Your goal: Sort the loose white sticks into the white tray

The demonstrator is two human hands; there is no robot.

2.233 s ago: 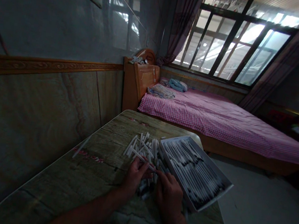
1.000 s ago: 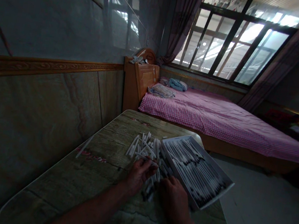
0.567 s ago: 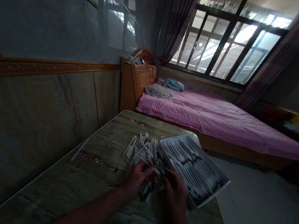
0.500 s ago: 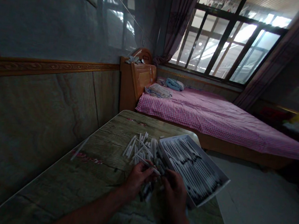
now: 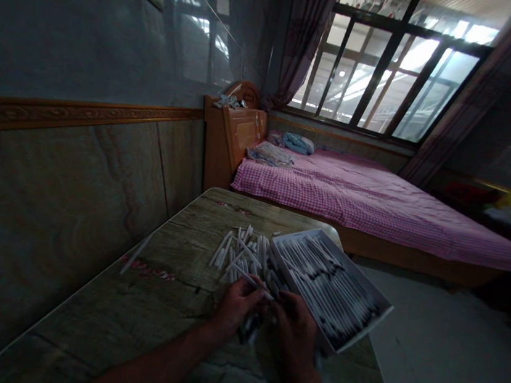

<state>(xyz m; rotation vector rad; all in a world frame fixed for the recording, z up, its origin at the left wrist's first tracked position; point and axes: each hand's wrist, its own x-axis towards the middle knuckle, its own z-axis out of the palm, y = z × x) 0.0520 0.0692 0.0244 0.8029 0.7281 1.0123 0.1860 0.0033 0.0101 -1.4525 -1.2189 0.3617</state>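
Since a second ago the right hand (image 5: 296,333) has lifted off the heap and come up to meet the left hand (image 5: 235,304). Seen from the head camera, both hands hold one thin white stick (image 5: 251,280) just above the wood-look counter (image 5: 152,309). The left grip pinches it near the middle. The right grip looks pressed shut on its near end, though the room is dim. I think a soft, steady pinch is best, so the stick does not bend or slip. Just behind the hands lies a loose pile of white sticks (image 5: 243,252). Right beside the pile sits a shallow white box (image 5: 299,234), packed with long white sticks with dark tips (image 5: 331,291) lying side by side. Far behind stands a pink checked bed (image 5: 375,200).
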